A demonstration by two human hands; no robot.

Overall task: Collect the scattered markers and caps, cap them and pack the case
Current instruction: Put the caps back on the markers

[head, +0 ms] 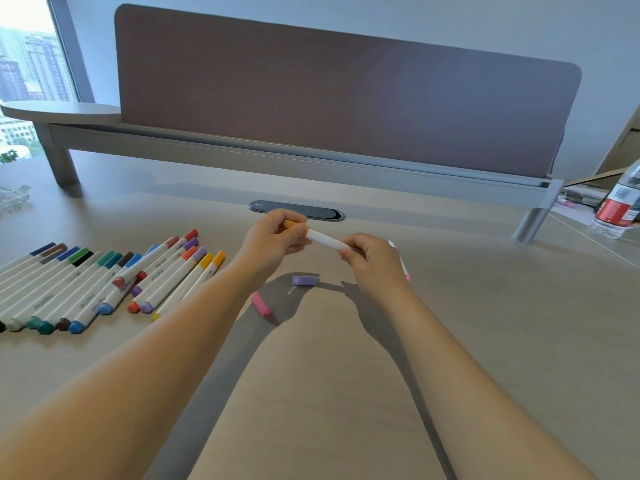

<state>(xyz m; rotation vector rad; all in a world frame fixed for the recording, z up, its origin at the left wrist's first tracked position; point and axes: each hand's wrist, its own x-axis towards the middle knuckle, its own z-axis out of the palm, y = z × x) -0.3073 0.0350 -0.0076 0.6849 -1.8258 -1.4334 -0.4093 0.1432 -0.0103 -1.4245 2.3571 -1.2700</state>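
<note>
Right now I hold an orange marker (320,237) above the desk (485,323): left hand (273,239) pinches its orange cap end, right hand (367,256) grips the other end. Purple cap (304,280) and pink cap (260,304) lie below; capped markers (104,282) lie left.

Light: bright daylight from window (31,53), upper left, overexposed
Shadows: soft, beneath forearms on surface (485,341)
Distortion: wide-angle bending at frame edges
Sharpness: slightly soft overall

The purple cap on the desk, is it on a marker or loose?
Loose: the purple cap lies alone on the desk, no marker in it.
</note>
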